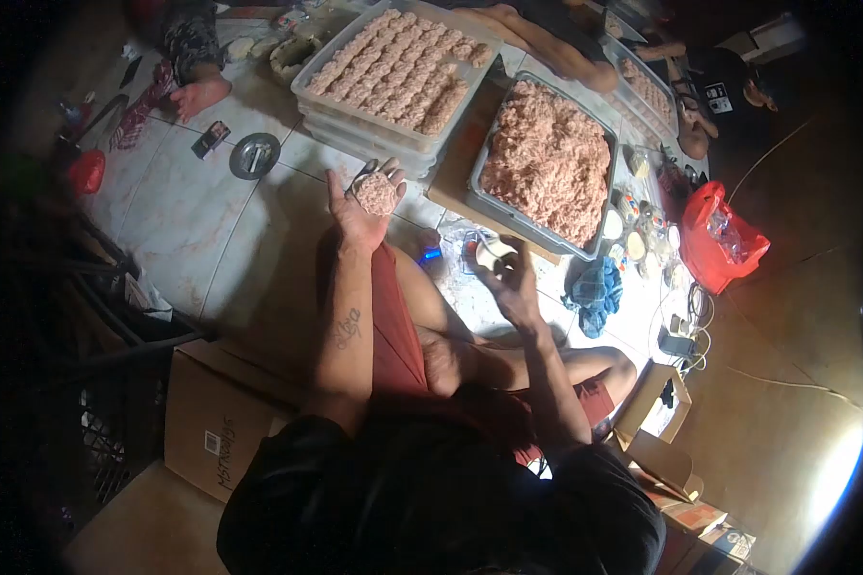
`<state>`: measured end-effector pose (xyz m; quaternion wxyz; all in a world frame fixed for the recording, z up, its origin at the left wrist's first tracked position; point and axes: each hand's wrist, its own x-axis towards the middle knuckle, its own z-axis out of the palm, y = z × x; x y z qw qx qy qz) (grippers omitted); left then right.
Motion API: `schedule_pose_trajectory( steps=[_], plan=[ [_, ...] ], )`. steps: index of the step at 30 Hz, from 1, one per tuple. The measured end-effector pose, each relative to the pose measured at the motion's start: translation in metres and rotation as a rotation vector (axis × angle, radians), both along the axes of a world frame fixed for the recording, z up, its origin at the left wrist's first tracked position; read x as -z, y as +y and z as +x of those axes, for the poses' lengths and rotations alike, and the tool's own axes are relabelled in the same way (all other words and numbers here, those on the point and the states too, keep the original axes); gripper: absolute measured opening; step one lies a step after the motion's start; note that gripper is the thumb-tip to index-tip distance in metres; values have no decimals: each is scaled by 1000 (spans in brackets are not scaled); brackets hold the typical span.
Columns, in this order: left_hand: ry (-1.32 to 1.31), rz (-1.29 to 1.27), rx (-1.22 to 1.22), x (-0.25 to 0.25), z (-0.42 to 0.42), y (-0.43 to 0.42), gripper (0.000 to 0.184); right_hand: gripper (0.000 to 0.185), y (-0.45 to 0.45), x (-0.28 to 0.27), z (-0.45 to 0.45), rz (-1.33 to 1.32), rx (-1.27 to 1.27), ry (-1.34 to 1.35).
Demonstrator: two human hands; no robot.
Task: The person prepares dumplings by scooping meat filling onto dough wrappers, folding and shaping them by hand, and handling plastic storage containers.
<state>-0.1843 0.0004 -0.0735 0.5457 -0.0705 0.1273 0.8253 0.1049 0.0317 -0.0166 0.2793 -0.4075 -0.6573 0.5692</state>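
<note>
My left hand [357, 228] is palm up, with a round patty of minced meat [375, 194] resting on the palm and fingers. It is just in front of a clear plastic tray [366, 151] that holds rows of shaped minced-meat pieces [393, 69]. Thumb and fingers of my right hand [516, 292] curl around a pale, round, flat piece [495, 253]; its exact kind I cannot make out. Beyond that hand, a grey tub [535, 233] is heaped with loose minced meat [549, 158].
A blue cloth [595, 295] and a red plastic bag [724, 238] lie to the right. A round dark ashtray [255, 155] sits on the tiled floor at left. Another person's hand [201, 97] and a bent leg [556, 53] are at the far side. Cardboard boxes [206, 412] flank me.
</note>
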Motion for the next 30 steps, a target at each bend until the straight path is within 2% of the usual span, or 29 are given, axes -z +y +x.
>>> schedule_pose_trajectory(
  steps=[1,2,4,5,7,8,9,11,12,13,16,18,19,21,23,24,25,27,28,29,30],
  plan=[
    [30,-38,24,2,1,4,86,52,-1,-13,14,46,-2,-31],
    [39,-40,34,5,4,6,86,37,-7,-22,27,56,54,20],
    [129,-197,287,3,12,11,94,26,-9,-39,52,4,112,87],
    [142,-198,294,-2,17,13,94,22,-10,-48,61,-45,149,100],
    [126,-2,578,-31,45,9,98,16,-13,-79,67,32,45,227],
    [125,16,646,-46,58,9,98,9,-14,-95,64,156,35,199],
    [135,12,654,-59,73,11,98,9,-10,-101,64,156,44,209],
    [45,76,804,-82,101,14,97,8,1,-106,64,653,-114,-212],
    [116,193,884,-90,109,13,96,11,5,-100,59,724,-122,-220],
    [121,181,890,-91,112,7,96,16,11,-93,60,945,-142,-322],
    [201,92,819,-98,115,3,97,17,15,-103,68,923,-202,-317],
    [212,83,843,-103,122,-1,96,19,-1,-109,69,813,-121,-223],
    [220,88,863,-107,126,-1,95,20,-1,-97,70,861,-140,-241],
    [221,81,849,-104,136,-4,94,15,8,-80,74,788,-174,-241],
    [217,-46,792,-93,134,5,92,13,1,-83,82,734,-44,-182],
    [202,-107,761,-103,137,0,89,11,-4,-85,86,574,3,-113],
    [217,-104,779,-100,136,0,89,11,-9,-80,87,578,25,-106],
    [413,53,836,-85,136,0,90,12,-16,-56,83,19,250,130],
    [670,-33,866,-95,142,-1,95,17,-16,-51,79,-103,229,119],
    [681,-28,874,-105,151,-3,95,20,-16,-50,79,-341,197,95],
    [699,-37,901,-114,162,-7,96,19,-17,-58,78,-375,134,138]
  ],
)
